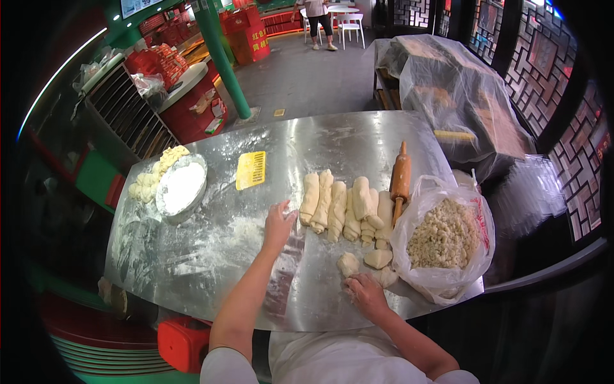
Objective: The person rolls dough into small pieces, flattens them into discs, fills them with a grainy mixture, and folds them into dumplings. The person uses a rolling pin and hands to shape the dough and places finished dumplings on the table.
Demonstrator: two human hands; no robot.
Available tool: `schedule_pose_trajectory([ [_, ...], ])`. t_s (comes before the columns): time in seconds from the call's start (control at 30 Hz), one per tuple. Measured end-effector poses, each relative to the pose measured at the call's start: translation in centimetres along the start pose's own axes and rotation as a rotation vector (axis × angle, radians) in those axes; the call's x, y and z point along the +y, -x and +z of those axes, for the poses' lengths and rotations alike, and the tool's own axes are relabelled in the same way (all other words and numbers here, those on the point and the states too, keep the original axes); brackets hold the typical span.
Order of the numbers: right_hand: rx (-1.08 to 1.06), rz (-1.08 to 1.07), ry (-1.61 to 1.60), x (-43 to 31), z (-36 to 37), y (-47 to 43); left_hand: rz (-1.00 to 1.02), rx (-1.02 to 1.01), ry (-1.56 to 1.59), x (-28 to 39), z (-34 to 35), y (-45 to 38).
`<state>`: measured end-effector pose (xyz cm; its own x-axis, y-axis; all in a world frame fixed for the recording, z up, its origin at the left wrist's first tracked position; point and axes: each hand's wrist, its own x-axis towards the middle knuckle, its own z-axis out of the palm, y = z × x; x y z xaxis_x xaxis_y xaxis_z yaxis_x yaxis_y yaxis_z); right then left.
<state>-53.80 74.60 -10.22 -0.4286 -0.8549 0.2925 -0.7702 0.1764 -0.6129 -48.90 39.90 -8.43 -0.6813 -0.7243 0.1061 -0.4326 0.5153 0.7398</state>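
My left hand (pixel 280 223) is just left of a row of rolled dough pieces (pixel 337 209), fingers apart, with nothing seen in it. My right hand (pixel 366 294) is at a small dough lump (pixel 348 264) near the table's front edge; its fingers are curled and partly hidden, so whether they grip dough cannot be told. Two more lumps, one of them a pale dough piece (pixel 378 258), lie close to its right. A wooden rolling pin (pixel 401 177) rests at the right end of the rolls. Beside it stands an open plastic bag (pixel 443 240) of crumbly mixture.
On the floured steel table (pixel 216 278) are a yellow plastic scraper (pixel 251 170), a metal bowl of white flour (pixel 182 189) and yellowish dough (pixel 144 186) at the left. A green post (pixel 225 67) and a plastic-covered rack (pixel 451 91) stand beyond. A person (pixel 318 21) is far off.
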Motion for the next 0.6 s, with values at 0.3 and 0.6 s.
schedule_pose_trajectory([
  [0.3, 0.052, -0.026, -0.026, -0.4, -0.6, -0.7, -0.331, -0.179, 0.687, -0.4, 6.4, -8.2],
  [0.6, 0.043, -0.01, -0.007, 0.1, -0.6, 0.4, -0.005, -0.521, 0.335, 7.8, -11.1, 0.1],
])
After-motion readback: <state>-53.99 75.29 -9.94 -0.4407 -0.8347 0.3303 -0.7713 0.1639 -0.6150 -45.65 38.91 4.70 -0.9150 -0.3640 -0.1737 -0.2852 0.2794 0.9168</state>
